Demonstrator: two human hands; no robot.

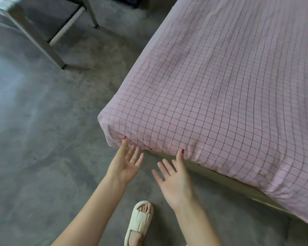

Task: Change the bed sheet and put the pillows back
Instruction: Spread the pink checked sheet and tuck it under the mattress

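Left hand (127, 163) splayed, right hand (174, 181) splayed, thumbs touching sheet (220, 96)

Matt checked cloth sheet (220, 103), rough concrete floor (43, 139), rubbery slipper (140, 222)

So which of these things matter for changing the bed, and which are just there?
Part of the job:
pink checked sheet over the mattress corner
left hand and right hand, open at the sheet's lower edge
bed base under the sheet

Just there:
metal frame legs
sandal
concrete floor
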